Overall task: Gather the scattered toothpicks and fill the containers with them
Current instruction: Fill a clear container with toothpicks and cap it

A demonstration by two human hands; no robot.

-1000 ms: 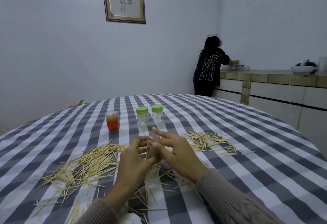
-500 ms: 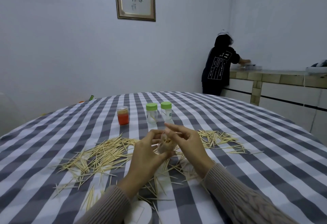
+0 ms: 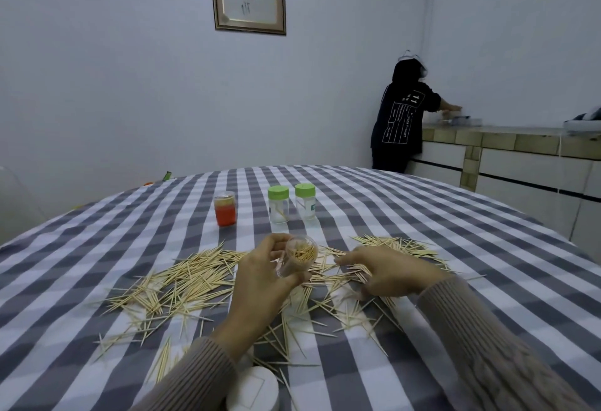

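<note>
Head view: left hand (image 3: 260, 275) grips the clear plastic toothpick-filled container (image 3: 297, 256), mouth tilted toward 3 o'clock for loading, while right hand (image 3: 387, 272) presses loosely curled fingers on scattered wooden toothpicks (image 3: 182, 280).

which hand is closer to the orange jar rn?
Left. The left hand, holding the clear container of toothpicks, sits just in front of the orange jar; the right hand is farther off to its right, down on the scattered toothpicks.
</note>
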